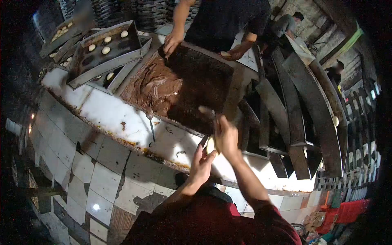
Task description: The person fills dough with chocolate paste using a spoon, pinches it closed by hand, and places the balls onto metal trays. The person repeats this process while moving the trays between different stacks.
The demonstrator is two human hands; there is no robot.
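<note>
Left hand [201, 163] cups a pale dough piece [210, 145], right hand [226, 136] grips a spoon [207, 111]. Far-left trays [107, 51] partly filled, plenty of chocolate filling [153, 85] left.

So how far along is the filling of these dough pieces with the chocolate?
Done: pale dough pieces sit in the metal tray at upper left, though empty wells remain. In hand: the left hand holds a pale dough piece; the right hand holds a spatula. Left: plenty of chocolate paste, stacked trays.
</note>
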